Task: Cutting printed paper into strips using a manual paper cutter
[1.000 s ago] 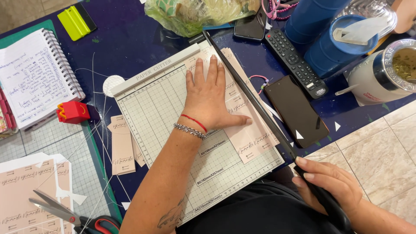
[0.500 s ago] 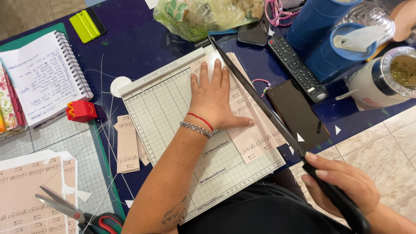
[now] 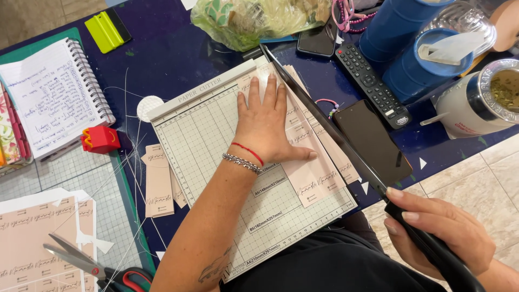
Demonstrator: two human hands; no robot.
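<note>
Pressing pink label sheets [image 3: 316, 176] flat on the paper cutter [image 3: 216, 140], left hand [image 3: 267, 124] spread open; right hand [image 3: 440, 232] clamps the blade handle [image 3: 432, 251]

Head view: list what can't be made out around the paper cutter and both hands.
- Pink paper: partly hidden under the left hand.
- Cutter handle: wrapped by the right hand, its end cut off by the bottom edge.
- Cutter board: near corner hidden by the left forearm and dark clothing.
- Scissors: handles cut off by the bottom edge.
</note>
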